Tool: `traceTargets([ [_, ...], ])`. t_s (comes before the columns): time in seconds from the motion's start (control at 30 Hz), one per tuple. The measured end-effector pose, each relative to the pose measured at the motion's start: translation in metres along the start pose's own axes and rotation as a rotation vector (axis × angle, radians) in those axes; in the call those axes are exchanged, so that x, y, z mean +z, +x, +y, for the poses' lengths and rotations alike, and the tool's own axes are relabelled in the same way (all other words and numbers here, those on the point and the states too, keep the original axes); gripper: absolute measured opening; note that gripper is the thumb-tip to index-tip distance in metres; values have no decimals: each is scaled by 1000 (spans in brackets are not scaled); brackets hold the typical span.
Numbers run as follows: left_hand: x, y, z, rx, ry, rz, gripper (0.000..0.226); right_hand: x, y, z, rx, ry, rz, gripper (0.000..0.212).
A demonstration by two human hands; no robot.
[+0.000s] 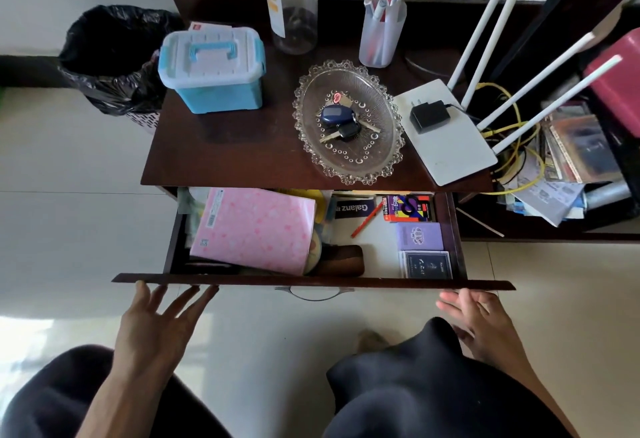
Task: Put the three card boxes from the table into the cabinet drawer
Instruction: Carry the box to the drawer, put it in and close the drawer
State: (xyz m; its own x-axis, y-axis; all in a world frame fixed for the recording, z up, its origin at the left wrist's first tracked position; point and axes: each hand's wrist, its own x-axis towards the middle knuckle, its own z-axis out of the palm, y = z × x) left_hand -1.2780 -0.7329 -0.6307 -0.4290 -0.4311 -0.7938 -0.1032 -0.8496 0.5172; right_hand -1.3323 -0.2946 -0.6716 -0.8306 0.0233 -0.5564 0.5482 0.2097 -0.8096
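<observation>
The cabinet drawer (313, 283) stands pulled out below the dark wooden table top (235, 146). Three card boxes lie in a column at the drawer's right side: a colourful red and purple one (408, 208) at the back, a lilac one (419, 236) in the middle, a dark blue one (426, 264) at the front. My left hand (159, 316) is spread open with its fingertips at the left of the drawer's front edge. My right hand (474, 316) is open just below the front edge at the right. Neither hand holds anything.
The drawer also holds a pink notebook (254, 229), a red pencil (367, 219) and a brown case (341, 259). On the table top stand a blue storage box (213, 70), a glass dish (311, 125) with keys, a pen cup (381, 33), a jar (291, 4) and a white router (446, 132). A black-bagged bin (114, 59) is at left.
</observation>
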Motion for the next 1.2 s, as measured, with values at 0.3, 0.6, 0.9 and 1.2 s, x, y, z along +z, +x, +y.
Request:
traceTargets([
  [0.3,33,20,4,-24,-18,-44,55,6,29,-17,-138,72,129,32],
  [0.6,70,46,9,3,-25,-81,38,16,71,-44,-112,106,193,54],
  [0.9,100,78,18,27,6,-49,34,22,108,-67,-110,174,209,18],
  [1.2,95,64,27,39,66,-119,26,21,96,-75,-116,171,211,13],
])
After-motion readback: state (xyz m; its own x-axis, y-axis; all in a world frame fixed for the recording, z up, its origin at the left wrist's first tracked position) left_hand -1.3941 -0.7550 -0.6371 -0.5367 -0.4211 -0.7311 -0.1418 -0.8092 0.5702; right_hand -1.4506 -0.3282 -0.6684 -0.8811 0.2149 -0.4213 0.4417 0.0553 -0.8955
